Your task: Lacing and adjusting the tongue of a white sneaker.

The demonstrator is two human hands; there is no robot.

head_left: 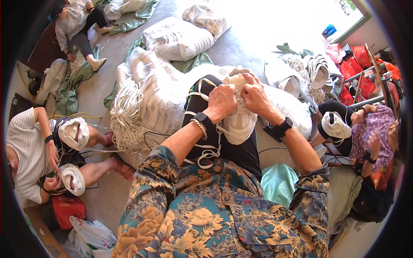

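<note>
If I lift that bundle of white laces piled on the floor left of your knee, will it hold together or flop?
The bundle of white laces is probably floppy: loose strands already trail across the floor. It looks light for its bulk, being thin cord. Strands may well slide out or snag, since no tie around them is visible.

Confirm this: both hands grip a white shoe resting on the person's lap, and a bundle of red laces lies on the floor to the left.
Wrong on the colour. In the head view the bundle of laces is white, not red. The rest holds: the left hand and right hand grip the white shoe on the lap.
</note>
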